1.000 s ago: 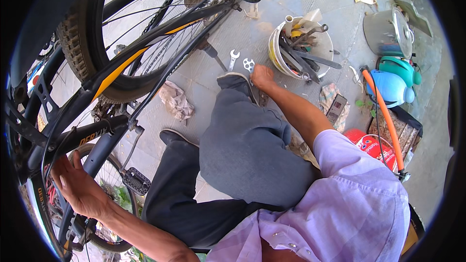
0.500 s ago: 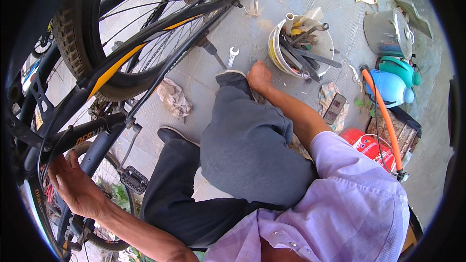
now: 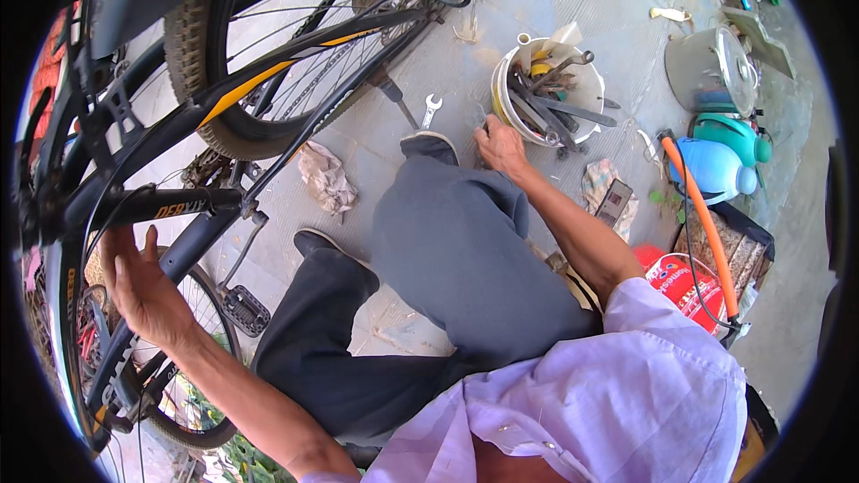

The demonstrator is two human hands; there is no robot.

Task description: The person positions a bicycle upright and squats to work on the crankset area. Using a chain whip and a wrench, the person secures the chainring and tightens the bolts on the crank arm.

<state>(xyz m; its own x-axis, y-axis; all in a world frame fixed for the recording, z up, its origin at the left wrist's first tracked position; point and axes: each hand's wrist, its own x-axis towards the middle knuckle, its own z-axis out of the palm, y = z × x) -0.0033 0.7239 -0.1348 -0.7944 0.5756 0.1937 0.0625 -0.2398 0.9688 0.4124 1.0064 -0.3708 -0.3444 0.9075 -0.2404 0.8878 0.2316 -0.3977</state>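
Observation:
At the left stands a black bicycle with orange trim [image 3: 234,100]. My left hand [image 3: 148,291] is raised against the underside of its dark frame tube [image 3: 170,206], fingers stretched out and apart. My right hand [image 3: 503,145] is low over the floor by my shoe, just left of a white bucket of tools [image 3: 505,105]. Its fingers are curled together; whatever they hold, if anything, is too small to make out. An open-end wrench [image 3: 432,108] lies on the floor beyond my shoe, with a dark-handled tool [image 3: 394,94] beside it.
A crumpled rag [image 3: 326,179] lies between the bicycle and my legs. To the right are a phone-like device [image 3: 613,202] on a cloth, a red bucket [image 3: 684,286], an orange-tubed pump [image 3: 698,215], a blue jug [image 3: 716,167] and a grey metal pot [image 3: 702,72]. A pedal [image 3: 244,310] juts out near my left forearm.
My right hand has shifted right, away from my shoe and closer to the tool bucket. My left hand stays at the frame; the bicycle's front part appears slightly farther right in view.

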